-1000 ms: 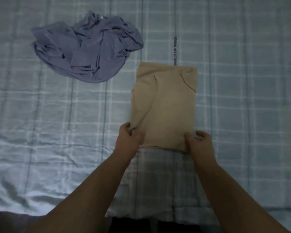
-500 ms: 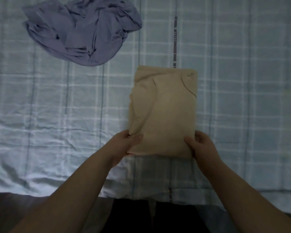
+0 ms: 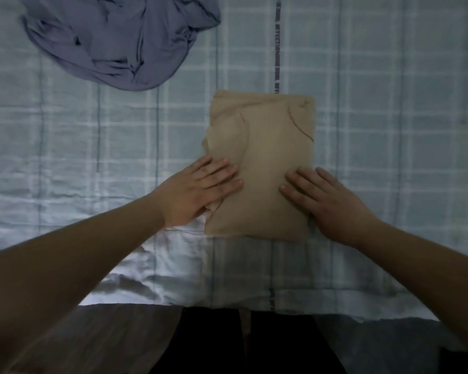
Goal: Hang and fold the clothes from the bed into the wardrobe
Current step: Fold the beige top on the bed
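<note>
A tan garment (image 3: 265, 147), folded into a tall rectangle, lies flat on the bed just right of centre. My left hand (image 3: 200, 190) rests palm down on its lower left edge with the fingers spread. On the lower right edge my right hand (image 3: 324, 198) also lies flat, fingers apart. Neither hand grips the cloth. A crumpled blue-purple garment (image 3: 114, 41) sits in a heap at the upper left, well away from both hands.
The bed is covered by a pale blue checked sheet (image 3: 389, 130) with wrinkles at the left. Its near edge (image 3: 173, 303) runs across the lower part of the view, with dark floor and my legs below it.
Both hands let go of the tan garment's bottom corners and moved up onto it, now lying flat with fingers spread. The view has shifted down toward the bed's near edge.
</note>
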Demonstrator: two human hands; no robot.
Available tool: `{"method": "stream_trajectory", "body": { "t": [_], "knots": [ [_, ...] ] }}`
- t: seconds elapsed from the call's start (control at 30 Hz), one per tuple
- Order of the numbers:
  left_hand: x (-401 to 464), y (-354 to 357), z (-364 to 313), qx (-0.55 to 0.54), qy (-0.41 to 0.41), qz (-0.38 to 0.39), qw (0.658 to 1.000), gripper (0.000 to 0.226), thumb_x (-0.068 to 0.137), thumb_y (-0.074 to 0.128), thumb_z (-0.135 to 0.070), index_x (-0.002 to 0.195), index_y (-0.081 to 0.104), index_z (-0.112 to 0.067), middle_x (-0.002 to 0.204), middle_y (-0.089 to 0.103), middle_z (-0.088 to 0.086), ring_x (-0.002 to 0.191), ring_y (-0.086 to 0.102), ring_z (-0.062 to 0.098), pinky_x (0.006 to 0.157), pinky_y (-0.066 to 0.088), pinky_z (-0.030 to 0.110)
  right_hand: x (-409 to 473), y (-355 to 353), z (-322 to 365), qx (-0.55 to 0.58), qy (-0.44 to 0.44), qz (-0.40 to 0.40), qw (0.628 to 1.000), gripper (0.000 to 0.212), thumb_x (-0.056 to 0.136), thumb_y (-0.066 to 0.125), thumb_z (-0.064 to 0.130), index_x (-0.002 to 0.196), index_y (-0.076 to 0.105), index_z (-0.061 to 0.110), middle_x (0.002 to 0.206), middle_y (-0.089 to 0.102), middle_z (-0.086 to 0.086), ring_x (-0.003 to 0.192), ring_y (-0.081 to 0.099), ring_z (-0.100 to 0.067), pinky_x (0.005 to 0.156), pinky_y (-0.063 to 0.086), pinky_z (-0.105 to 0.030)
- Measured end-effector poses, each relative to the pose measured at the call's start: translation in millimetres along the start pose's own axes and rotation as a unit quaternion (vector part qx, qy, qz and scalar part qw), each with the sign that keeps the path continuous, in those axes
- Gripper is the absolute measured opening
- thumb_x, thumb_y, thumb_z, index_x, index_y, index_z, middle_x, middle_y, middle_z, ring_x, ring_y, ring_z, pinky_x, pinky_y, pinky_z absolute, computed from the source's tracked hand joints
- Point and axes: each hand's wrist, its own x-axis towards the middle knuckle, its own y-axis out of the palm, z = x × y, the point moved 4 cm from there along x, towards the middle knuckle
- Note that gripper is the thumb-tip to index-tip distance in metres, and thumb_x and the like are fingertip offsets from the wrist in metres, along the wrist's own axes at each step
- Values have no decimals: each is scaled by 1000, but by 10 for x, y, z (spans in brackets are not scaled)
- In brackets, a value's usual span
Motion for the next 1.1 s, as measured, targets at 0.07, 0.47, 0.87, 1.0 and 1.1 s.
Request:
{"method": "stream_trajectory", "body": {
  "t": [0.07, 0.47, 0.87, 1.0, 1.1],
  "knots": [
    [122, 23, 63, 28, 33, 31, 999, 78, 90, 54, -31, 157, 15, -21, 163, 15, 7, 151, 8, 28, 122, 9, 50, 77, 21, -52, -27, -28, 14, 999, 69, 85, 34, 9, 154, 29, 14, 159, 28, -12, 146, 27, -34, 118, 22, -51],
    [127, -74, 331, -151, -10, -61, 987, 46, 101, 42, -35, 141, 50, -14, 148, 47, 4, 139, 42, 17, 118, 28, 33, 178, -91, -329, 234, 25, -28, 971, 62, 92, 56, 16, 150, 35, 20, 155, 36, 3, 143, 32, -8, 120, 19, -29],
    [387, -175, 681, -680, -429, -93, 587, 30, 84, 69, -16, 110, 68, 0, 103, 73, 15, 92, 65, 23, 82, 49, 32, 508, -236, -536, 639, 448, -162, 605, 23, 90, 64, 27, 88, 66, 5, 85, 70, -19, 78, 65, -33, 72, 56, -50],
    [490, -260, 685, -690, -448, -70, 564, 65, 54, 58, -13, 119, 55, -14, 97, 63, 4, 77, 58, 16, 60, 44, 23, 605, -214, -643, 531, 526, -143, 649, 35, 94, 56, 36, 69, 61, 11, 72, 67, -15, 75, 66, -35, 77, 56, -53],
    [540, -330, 534, -680, -446, -65, 578, 83, 65, 85, -39, 131, 36, -28, 116, 59, -5, 97, 62, 15, 69, 47, 24, 652, -230, -669, 495, 536, -138, 670, 37, 96, 53, 41, 76, 61, 10, 81, 67, -14, 81, 65, -34, 75, 51, -41]
  ]
}}
